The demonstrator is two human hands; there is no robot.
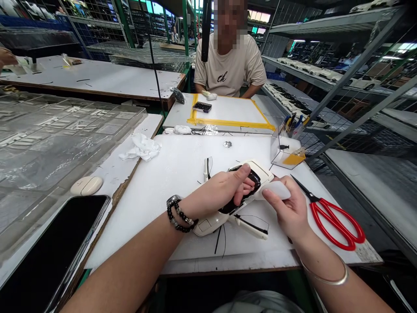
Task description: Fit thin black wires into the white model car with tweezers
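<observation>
A white model car (208,226) with a dark roof and windows lies at a slant on the white work surface, its doors spread out to both sides. My left hand (228,187) is across its roof, fingers curled against the body, steadying it. Between the thumb and fingers of my right hand (291,208) is a flat white rounded piece (276,190), its edge against the car's side near one end. One opened door (250,227) points toward me; the other door (207,168) stands out on the far side. My left hand and wrist hide part of the car.
Red-handled scissors (337,221) lie right of my right hand. Behind them stands a clear tool box (286,150). A crumpled tissue (141,147), a phone (55,248) and a beige oval case (86,185) are at left. A person (230,65) sits opposite, beyond a yellow-taped table (228,115).
</observation>
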